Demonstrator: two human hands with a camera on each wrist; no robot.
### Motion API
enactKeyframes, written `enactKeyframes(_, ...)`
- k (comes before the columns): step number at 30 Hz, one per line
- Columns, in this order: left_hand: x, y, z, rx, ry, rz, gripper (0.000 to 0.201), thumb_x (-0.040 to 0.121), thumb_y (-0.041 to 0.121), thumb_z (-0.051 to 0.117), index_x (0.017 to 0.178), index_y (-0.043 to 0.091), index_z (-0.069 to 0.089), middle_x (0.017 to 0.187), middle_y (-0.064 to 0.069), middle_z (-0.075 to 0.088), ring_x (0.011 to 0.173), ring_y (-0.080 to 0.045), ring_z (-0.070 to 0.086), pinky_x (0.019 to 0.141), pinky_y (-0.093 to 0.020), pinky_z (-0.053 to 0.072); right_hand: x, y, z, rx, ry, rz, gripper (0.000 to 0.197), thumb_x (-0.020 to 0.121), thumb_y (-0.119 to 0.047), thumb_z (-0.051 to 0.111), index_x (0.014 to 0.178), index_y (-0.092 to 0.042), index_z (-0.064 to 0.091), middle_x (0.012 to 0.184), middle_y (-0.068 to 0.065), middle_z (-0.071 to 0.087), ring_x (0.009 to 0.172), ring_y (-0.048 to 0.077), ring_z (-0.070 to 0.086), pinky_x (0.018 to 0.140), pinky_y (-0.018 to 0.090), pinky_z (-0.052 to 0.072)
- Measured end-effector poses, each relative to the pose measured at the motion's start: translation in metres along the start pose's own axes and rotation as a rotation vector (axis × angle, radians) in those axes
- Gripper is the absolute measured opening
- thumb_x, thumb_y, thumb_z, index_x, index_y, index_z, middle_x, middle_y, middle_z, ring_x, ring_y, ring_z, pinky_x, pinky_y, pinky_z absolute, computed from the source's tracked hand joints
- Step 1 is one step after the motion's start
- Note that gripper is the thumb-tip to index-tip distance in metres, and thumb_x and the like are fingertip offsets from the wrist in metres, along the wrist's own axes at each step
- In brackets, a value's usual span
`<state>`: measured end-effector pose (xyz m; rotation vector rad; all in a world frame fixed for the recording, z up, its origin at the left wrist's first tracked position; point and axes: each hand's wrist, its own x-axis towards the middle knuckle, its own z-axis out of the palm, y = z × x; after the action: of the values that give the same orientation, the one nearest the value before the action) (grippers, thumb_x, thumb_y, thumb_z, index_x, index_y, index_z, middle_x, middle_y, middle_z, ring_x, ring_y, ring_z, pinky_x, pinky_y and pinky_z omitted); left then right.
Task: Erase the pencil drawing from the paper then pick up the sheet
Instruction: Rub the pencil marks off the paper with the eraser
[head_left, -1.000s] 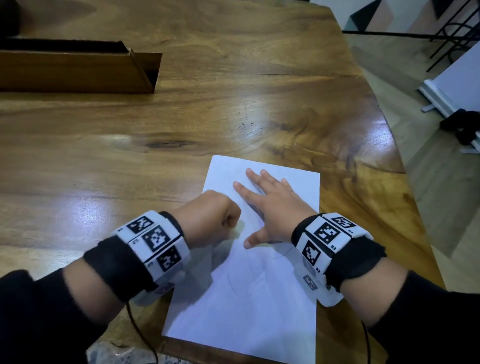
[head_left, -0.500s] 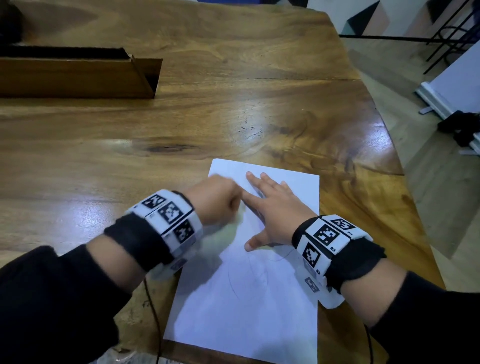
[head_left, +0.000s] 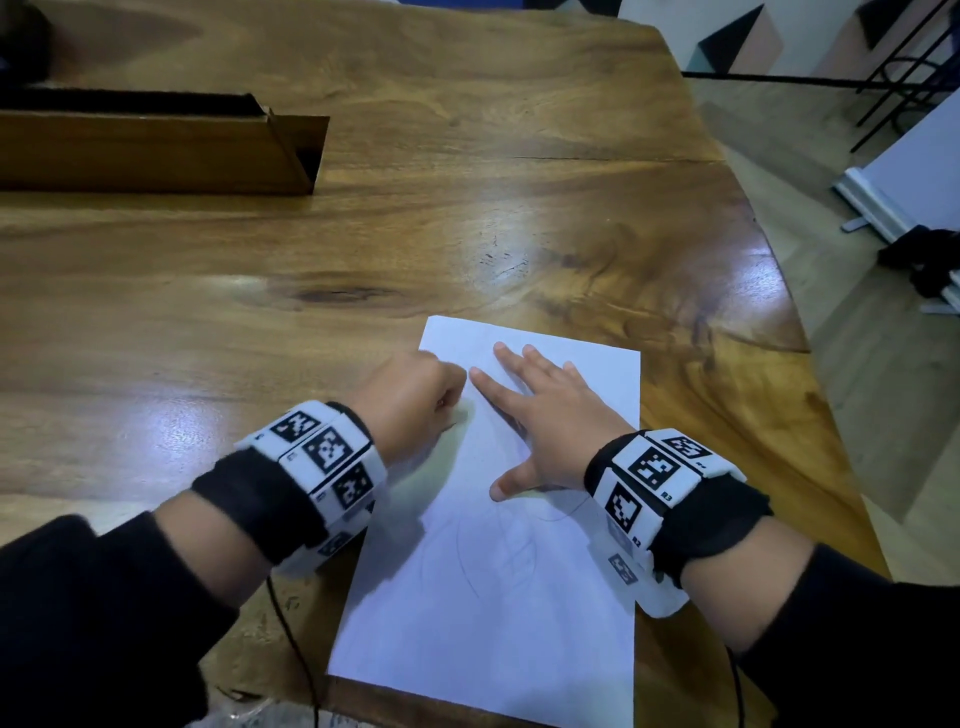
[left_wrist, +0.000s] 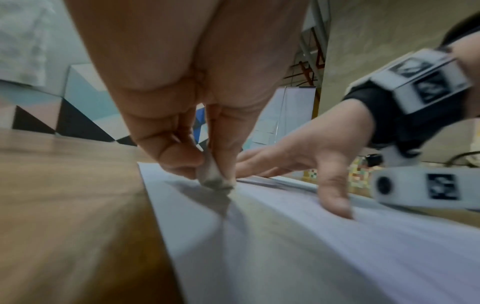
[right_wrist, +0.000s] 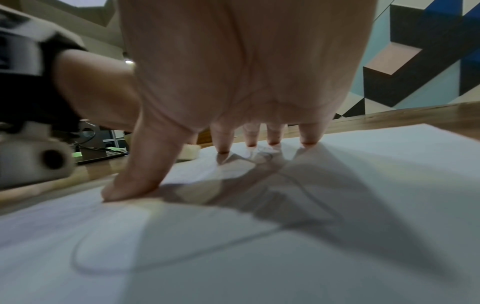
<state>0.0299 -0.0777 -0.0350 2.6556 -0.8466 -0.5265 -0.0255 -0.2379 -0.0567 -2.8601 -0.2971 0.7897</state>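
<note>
White rectangular paper sheet (head_left: 498, 597) lies flat near the front edge of the brown wooden table (head_left: 467, 208), with faint pencil lines (right_wrist: 182, 257) remaining on it. The left hand (head_left: 410, 400) pinches a small grey-tipped eraser (left_wrist: 214, 176) on the sheet's upper left part, and the right hand (head_left: 540, 421) presses the sheet with spread, straight fingers. I think short light strokes away from the pressing hand are best, so the paper does not wrinkle.

Both arms: black long sleeves (head_left: 78, 613), pushed up short of the wrists. Each wrist has a black fabric strap (head_left: 711, 514) carrying a white blocky band of black-and-white square fiducial tags (head_left: 332, 457). Thin black cable (head_left: 291, 639) hangs at lower left of frame.
</note>
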Motion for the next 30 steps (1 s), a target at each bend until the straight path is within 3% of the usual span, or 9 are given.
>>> enactKeyframes(4,-0.018,0.001,0.0,0.04,-0.361,0.111,0.009,0.073,0.017,0.065,0.067,0.019,0.058,0.057,0.009,0.048,0.062,-0.013,0.046,0.05,-0.016,0.032,0.0,0.0,0.0,-0.007,-0.004,-0.002,0.116,0.07,-0.062,0.07,0.15,-0.036,-0.01,0.157,-0.004,-0.026,0.145,0.021,-0.021,0.118,0.046,-0.006)
enactKeyframes(7,0.0,0.005,-0.004,0.035,-0.203,0.046,0.003,0.075,0.012,0.061,0.076,0.015,0.062,0.059,0.012,0.047,0.064,-0.013,0.048,0.05,-0.01,0.031,0.0,-0.001,-0.001,0.001,0.003,-0.003,0.116,0.07,-0.062,0.07,0.15,-0.036,-0.009,0.157,-0.004,-0.025,0.145,0.02,-0.02,0.118,0.045,-0.006)
enactKeyframes(10,0.004,0.009,0.002,0.007,0.0,-0.002,0.007,0.077,0.008,0.056,0.075,0.015,0.057,0.072,0.0,0.051,0.077,-0.025,0.053,0.062,-0.026,0.035,-0.001,-0.001,-0.001,0.002,0.005,-0.002,0.116,0.07,-0.062,0.07,0.15,-0.036,-0.009,0.157,-0.004,-0.024,0.145,0.02,-0.019,0.118,0.045,-0.005)
enactKeyframes(12,-0.008,0.008,0.007,-0.002,-0.094,0.071,0.013,0.076,0.01,0.057,0.067,0.017,0.052,0.069,-0.001,0.05,0.069,-0.022,0.049,0.056,-0.026,0.032,-0.001,-0.001,-0.002,0.002,-0.001,-0.001,0.116,0.07,-0.062,0.07,0.15,-0.036,-0.009,0.157,-0.004,-0.024,0.145,0.021,-0.019,0.118,0.046,-0.005)
enactKeyframes(15,-0.02,0.009,0.008,0.04,-0.338,0.125,0.004,0.074,0.018,0.063,0.07,0.017,0.061,0.056,0.01,0.047,0.052,-0.005,0.041,0.043,-0.011,0.03,-0.001,-0.001,-0.002,-0.011,-0.013,-0.003,0.116,0.07,-0.062,0.07,0.15,-0.036,-0.009,0.157,-0.002,-0.025,0.145,0.022,-0.02,0.118,0.046,-0.005)
enactKeyframes(17,-0.012,0.008,0.004,0.05,-0.288,0.095,0.005,0.074,0.016,0.062,0.079,0.015,0.064,0.06,0.011,0.05,0.057,-0.006,0.045,0.046,-0.01,0.031,-0.001,-0.002,-0.002,-0.007,-0.012,-0.001,0.115,0.07,-0.062,0.07,0.15,-0.036,-0.009,0.157,-0.003,-0.025,0.145,0.021,-0.02,0.118,0.047,-0.005)
enactKeyframes(22,-0.006,-0.007,0.0,-0.072,0.01,-0.077,0.007,0.076,0.011,0.062,0.082,0.01,0.06,0.073,-0.002,0.058,0.074,-0.022,0.054,0.066,-0.028,0.041,-0.002,-0.002,-0.002,-0.03,-0.012,0.003,0.115,0.07,-0.063,0.069,0.149,-0.038,-0.011,0.157,-0.003,-0.026,0.144,0.021,-0.021,0.118,0.047,-0.005)
enactKeyframes(25,-0.02,-0.025,-0.004,-0.215,-0.001,-0.133,0.014,0.071,0.014,0.07,0.083,0.016,0.063,0.066,-0.001,0.064,0.062,-0.016,0.054,0.061,-0.027,0.04,-0.002,-0.002,0.0,-0.056,-0.021,-0.006,0.114,0.067,-0.068,0.068,0.147,-0.045,-0.011,0.156,0.0,-0.028,0.143,0.024,-0.024,0.117,0.049,-0.007)
enactKeyframes(30,-0.035,-0.029,0.003,-0.197,0.048,-0.127,0.01,0.071,0.018,0.073,0.079,0.015,0.068,0.065,0.0,0.064,0.06,-0.01,0.053,0.053,-0.007,0.034,-0.002,-0.004,0.003,-0.083,-0.018,-0.018,0.107,0.066,-0.071,0.066,0.142,-0.056,-0.008,0.155,0.003,-0.03,0.143,0.027,-0.026,0.116,0.051,-0.007)
